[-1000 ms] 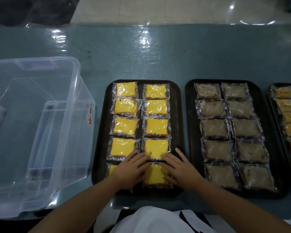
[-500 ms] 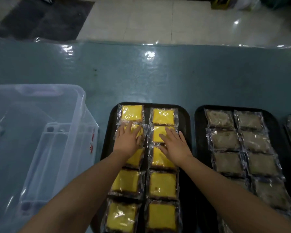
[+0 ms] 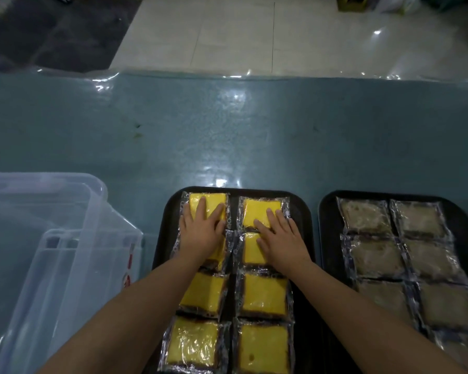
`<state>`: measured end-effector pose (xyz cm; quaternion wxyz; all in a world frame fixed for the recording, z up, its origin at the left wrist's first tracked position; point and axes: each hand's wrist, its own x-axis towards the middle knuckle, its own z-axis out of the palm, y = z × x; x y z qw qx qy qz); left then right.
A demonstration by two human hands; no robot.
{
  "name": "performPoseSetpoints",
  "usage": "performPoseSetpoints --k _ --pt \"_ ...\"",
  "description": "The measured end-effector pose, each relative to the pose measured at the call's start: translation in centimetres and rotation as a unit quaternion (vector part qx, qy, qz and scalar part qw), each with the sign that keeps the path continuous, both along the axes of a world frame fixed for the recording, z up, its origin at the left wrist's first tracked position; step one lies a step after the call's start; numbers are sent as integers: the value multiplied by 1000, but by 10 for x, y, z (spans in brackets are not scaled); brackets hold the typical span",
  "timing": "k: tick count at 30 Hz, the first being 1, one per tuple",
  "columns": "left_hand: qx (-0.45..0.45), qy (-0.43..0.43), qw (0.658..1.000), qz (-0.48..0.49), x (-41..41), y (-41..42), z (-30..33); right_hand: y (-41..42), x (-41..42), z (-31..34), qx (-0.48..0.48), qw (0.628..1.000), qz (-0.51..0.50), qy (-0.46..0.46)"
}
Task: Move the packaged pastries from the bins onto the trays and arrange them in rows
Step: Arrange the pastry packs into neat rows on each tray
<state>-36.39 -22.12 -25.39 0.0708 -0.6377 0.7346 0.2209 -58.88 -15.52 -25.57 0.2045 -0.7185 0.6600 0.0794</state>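
Hands (image 3: 200, 233) (image 3: 281, 236) moved up onto seemingly farthest yellow pastries (image 3: 257, 211).

Looks like a small bakery or food-packing workroom. Long work table (image 3: 254, 136) under glossy teal plastic sheeting, with black serving trays (image 3: 304, 211) side by side holding rows of clear-wrapped yellow cake slices (image 3: 264, 295) and brownish pastries (image 3: 373, 256). Large clear plastic storage bin (image 3: 52, 238) at the left. Pale tiled floor (image 3: 254, 33) and dark mat (image 3: 54, 31) beyond.
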Motion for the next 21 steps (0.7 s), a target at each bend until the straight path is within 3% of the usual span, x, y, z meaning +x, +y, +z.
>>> performPoseSetpoints --k 17,21 --pt "-35 -18 998 -43 -6 4 -4 0 -5 -10 -27 999 15 11" --pt "-52 -5 998 -18 7 12 -3 4 -4 -7 -54 998 20 8"
